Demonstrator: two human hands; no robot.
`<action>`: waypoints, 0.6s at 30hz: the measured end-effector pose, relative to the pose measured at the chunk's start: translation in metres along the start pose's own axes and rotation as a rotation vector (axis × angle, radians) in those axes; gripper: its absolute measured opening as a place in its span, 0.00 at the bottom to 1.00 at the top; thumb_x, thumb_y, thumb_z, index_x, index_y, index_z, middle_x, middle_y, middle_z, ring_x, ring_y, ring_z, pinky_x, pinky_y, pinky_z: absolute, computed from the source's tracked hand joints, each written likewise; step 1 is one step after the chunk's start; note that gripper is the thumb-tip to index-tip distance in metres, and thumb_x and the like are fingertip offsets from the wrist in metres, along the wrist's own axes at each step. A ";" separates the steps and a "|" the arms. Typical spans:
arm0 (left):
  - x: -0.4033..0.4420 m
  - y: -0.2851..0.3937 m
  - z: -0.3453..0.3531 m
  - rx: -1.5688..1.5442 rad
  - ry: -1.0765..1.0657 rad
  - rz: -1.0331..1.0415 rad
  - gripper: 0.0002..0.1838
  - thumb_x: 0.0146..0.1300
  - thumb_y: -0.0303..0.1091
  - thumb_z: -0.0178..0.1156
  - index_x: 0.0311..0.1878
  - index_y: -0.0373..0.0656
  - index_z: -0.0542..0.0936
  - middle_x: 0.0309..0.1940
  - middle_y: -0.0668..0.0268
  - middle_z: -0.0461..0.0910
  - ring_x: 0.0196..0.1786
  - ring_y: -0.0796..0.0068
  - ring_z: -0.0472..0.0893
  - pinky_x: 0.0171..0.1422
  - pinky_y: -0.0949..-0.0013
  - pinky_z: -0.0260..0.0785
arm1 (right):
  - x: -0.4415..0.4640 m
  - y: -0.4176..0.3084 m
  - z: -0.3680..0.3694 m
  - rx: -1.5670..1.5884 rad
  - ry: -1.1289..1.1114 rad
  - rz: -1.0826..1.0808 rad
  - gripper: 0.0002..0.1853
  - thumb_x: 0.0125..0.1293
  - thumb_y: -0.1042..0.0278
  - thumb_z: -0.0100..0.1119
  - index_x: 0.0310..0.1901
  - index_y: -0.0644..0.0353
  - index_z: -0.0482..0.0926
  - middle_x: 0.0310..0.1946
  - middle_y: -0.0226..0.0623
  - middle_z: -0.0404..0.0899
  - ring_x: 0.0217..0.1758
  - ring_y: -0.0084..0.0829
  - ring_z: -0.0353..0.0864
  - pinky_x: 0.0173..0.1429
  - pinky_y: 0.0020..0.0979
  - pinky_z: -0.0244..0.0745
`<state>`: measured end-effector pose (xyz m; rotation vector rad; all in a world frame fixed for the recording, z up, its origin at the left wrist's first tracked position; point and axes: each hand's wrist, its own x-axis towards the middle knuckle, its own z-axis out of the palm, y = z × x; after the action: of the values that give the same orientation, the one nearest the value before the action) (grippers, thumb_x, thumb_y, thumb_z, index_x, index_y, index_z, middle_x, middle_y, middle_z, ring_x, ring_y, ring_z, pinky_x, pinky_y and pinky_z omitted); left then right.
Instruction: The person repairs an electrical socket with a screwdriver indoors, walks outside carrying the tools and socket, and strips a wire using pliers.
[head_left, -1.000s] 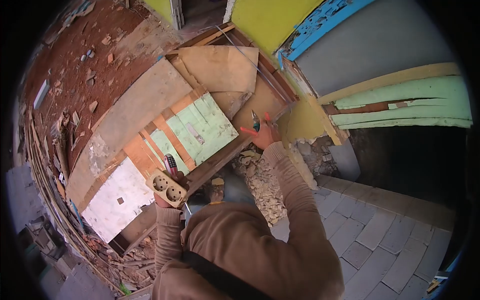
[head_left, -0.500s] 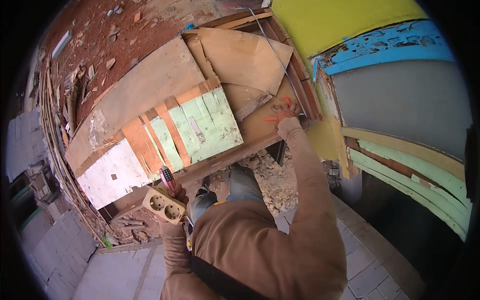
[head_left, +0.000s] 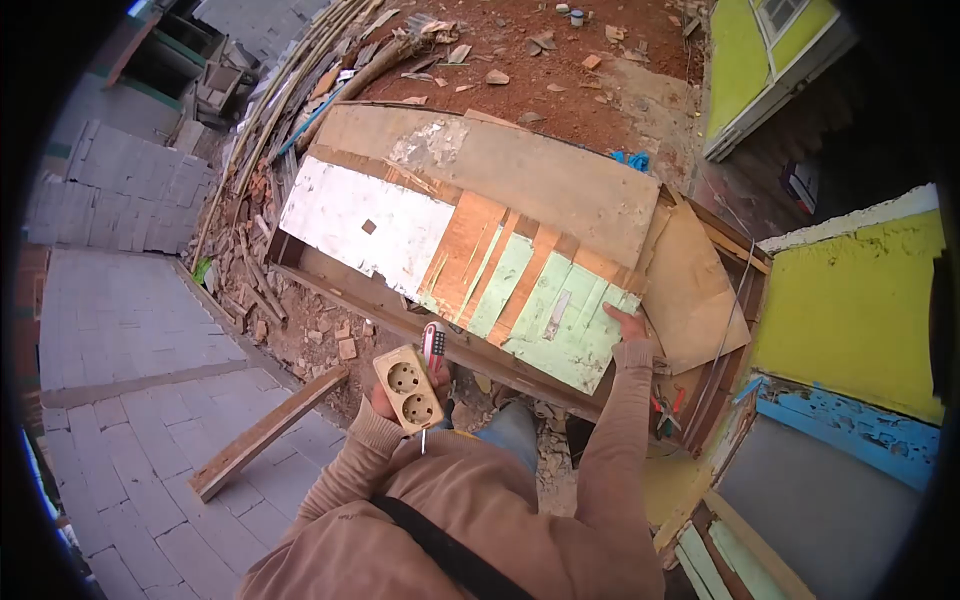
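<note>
Left hand [head_left: 384, 402]: closed around beige double socket [head_left: 408, 388], red-and-white handled tool [head_left: 433, 347] upright behind it. Painted board [head_left: 540, 300] in front, long axis slanting down rightward. Right hand [head_left: 628, 326], the nearer one, at its right end; grip or mere touch, cannot tell. Red-handled pliers [head_left: 667, 411] beyond, below-right of that hand, handles splayed.

outdoors, in soft daylight. grey paving [head_left: 150, 480] across the lower left, with low grey blockwork [head_left: 135, 185] farther up. red earth [head_left: 510, 60] strewn with rubble at the top, beside long thin poles [head_left: 290, 90] heaped lengthwise. at the upper right, a yellow-green wall [head_left: 738, 70] with a pale-framed window [head_left: 780, 15], near a dark opening [head_left: 860, 110]. lower down, another yellow-green wall section [head_left: 850, 310], edged by peeling blue trim [head_left: 850, 425] against a flat grey panel [head_left: 820, 510].
</note>
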<state>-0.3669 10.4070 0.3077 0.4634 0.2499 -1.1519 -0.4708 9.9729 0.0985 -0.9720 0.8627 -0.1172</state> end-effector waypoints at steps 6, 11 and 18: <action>-0.022 0.010 -0.040 -0.092 0.041 0.140 0.16 0.64 0.40 0.58 0.42 0.34 0.76 0.32 0.64 0.71 0.30 0.71 0.69 0.33 0.69 0.67 | -0.079 -0.077 0.030 -0.112 -0.091 -0.197 0.22 0.58 0.77 0.70 0.55 0.69 0.79 0.49 0.40 0.84 0.48 0.32 0.85 0.56 0.33 0.79; -0.018 0.011 -0.086 -0.100 0.143 0.217 0.15 0.67 0.39 0.55 0.48 0.37 0.74 0.35 0.60 0.73 0.37 0.66 0.73 0.37 0.66 0.69 | -0.105 -0.128 0.065 -0.332 -0.072 -0.450 0.22 0.58 0.77 0.70 0.54 0.70 0.79 0.50 0.39 0.83 0.50 0.31 0.83 0.58 0.32 0.77; -0.053 0.038 -0.063 -0.039 0.090 0.247 0.19 0.64 0.45 0.57 0.32 0.35 0.79 0.33 0.63 0.70 0.29 0.69 0.68 0.32 0.69 0.66 | -0.182 -0.296 0.184 -0.646 -0.097 -0.565 0.19 0.64 0.71 0.65 0.52 0.76 0.79 0.46 0.44 0.85 0.43 0.30 0.86 0.51 0.28 0.79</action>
<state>-0.3499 10.4928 0.2830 0.4982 0.2844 -0.8848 -0.3848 10.0054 0.4805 -1.8013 0.5144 -0.2809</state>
